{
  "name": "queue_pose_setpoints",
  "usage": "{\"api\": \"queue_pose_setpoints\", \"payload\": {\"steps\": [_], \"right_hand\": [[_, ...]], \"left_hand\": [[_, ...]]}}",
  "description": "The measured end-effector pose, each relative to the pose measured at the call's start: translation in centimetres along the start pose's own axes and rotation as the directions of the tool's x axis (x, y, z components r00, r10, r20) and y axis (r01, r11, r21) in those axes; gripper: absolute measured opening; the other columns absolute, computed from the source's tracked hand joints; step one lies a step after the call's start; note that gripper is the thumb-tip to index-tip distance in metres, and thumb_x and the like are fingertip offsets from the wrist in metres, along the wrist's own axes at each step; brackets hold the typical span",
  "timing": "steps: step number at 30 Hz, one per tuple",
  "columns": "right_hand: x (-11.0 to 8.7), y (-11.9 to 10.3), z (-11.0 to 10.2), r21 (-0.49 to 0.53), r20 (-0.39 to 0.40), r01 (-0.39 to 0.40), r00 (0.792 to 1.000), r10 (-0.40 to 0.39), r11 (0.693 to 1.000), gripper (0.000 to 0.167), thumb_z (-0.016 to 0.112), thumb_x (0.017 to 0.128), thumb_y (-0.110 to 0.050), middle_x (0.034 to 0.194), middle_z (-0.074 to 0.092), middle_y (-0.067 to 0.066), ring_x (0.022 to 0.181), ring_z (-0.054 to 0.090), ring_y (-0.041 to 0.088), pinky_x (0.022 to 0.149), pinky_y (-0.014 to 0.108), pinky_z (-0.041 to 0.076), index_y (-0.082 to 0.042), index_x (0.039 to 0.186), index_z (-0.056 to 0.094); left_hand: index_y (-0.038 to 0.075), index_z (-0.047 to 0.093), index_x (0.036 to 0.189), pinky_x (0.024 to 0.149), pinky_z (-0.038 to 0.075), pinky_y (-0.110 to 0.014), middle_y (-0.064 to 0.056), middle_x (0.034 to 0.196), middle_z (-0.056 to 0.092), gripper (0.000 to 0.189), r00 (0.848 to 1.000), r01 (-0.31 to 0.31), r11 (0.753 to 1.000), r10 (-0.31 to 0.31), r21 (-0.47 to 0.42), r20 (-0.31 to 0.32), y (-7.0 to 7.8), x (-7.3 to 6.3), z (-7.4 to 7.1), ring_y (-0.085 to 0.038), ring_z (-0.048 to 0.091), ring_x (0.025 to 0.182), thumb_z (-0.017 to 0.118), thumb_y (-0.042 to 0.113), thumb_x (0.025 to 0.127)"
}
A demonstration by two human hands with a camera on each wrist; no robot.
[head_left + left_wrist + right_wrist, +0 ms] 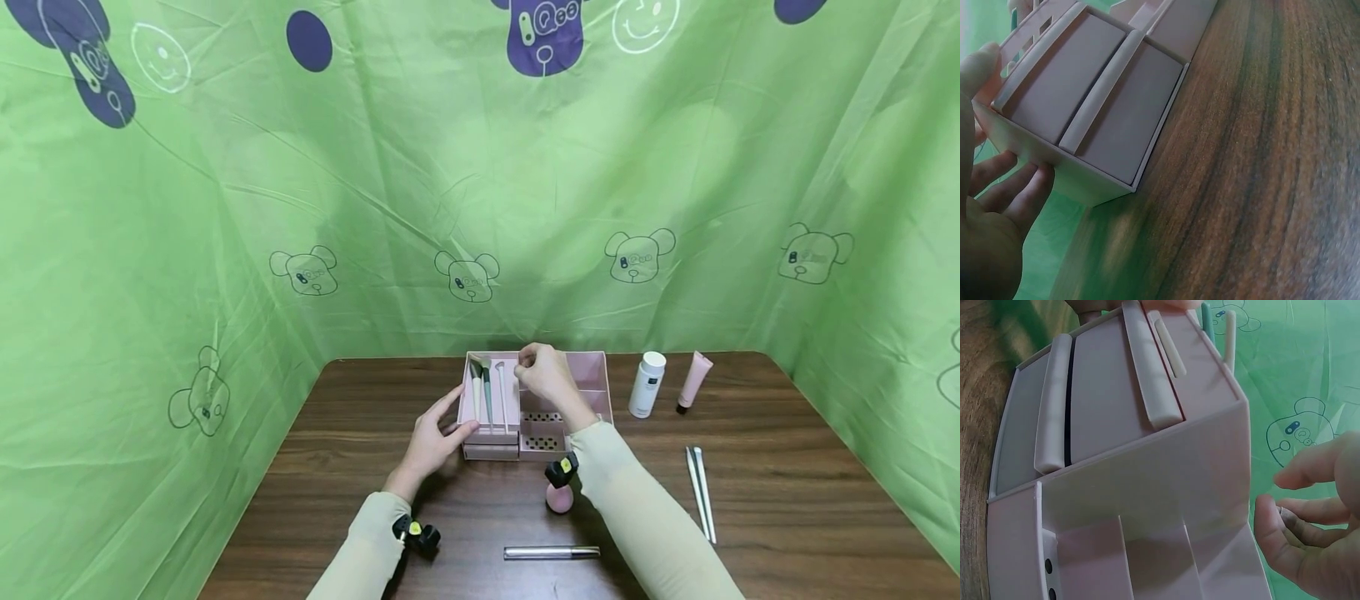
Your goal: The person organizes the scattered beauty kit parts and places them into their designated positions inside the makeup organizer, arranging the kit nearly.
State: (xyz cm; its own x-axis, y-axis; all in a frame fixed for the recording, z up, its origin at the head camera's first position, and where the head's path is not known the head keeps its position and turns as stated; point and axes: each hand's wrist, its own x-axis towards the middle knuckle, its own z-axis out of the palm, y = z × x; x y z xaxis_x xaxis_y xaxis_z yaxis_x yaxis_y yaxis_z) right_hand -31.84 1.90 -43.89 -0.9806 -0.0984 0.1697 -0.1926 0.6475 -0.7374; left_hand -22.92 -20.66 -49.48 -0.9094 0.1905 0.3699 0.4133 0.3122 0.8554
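Observation:
A pink desk organizer (491,437) stands at the back of the table, with two drawers on its left and open compartments on its right. Three makeup brushes (489,396) lie on its left top section. My left hand (431,442) holds the organizer's front left corner; in the left wrist view its fingertips (1041,172) press the side wall and the thumb lies along the top. Over the organizer's back middle hovers my right hand (546,372), fingers loosely bent. The right wrist view shows a gap between that hand's thumb and index finger (1310,469), with nothing visible held.
Right of the organizer stand a white bottle (647,385) and a pink tube (694,382). Two slim silver-white sticks (701,496) lie farther right. Near the front are a pink makeup sponge (559,499) and a silver pen-like stick (551,552). Green curtains (480,208) enclose the table.

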Motion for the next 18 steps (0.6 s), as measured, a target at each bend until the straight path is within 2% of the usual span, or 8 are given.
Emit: {"api": "queue_pose_setpoints", "payload": {"steps": [9, 18], "right_hand": [[-0.3, -0.2, -0.5, 0.01, -0.012, 0.03, 0.999, -0.03, 1.0, 0.021, 0.068, 0.081, -0.013, 0.083, 0.067, 0.0, 0.075, 0.059, 0.017, 0.07, 0.03, 0.052, -0.008, 0.101, 0.071], [-0.8, 0.1, -1.4, 0.015, -0.01, 0.015, 1.0, -0.015, 1.0, 0.027, 0.068, 0.083, -0.016, 0.092, 0.07, 0.001, 0.086, 0.063, 0.019, 0.08, 0.035, 0.056, -0.01, 0.109, 0.07]], "left_hand": [[-0.003, 0.043, 0.143, 0.097, 0.053, -0.046, -0.028, 0.143, 0.047, 0.068, 1.0, -0.011, 1.0, 0.011, -0.002, -0.014, -0.2, 0.0, 0.0, -0.041, 0.053, 0.124, 0.076, 0.015, 0.086], [-0.004, 0.044, 0.143, 0.096, 0.052, -0.049, -0.03, 0.141, 0.048, 0.067, 1.0, -0.022, 1.0, 0.022, -0.007, -0.018, -0.2, 0.0, 0.0, -0.043, 0.053, 0.122, 0.075, 0.012, 0.086]]}}
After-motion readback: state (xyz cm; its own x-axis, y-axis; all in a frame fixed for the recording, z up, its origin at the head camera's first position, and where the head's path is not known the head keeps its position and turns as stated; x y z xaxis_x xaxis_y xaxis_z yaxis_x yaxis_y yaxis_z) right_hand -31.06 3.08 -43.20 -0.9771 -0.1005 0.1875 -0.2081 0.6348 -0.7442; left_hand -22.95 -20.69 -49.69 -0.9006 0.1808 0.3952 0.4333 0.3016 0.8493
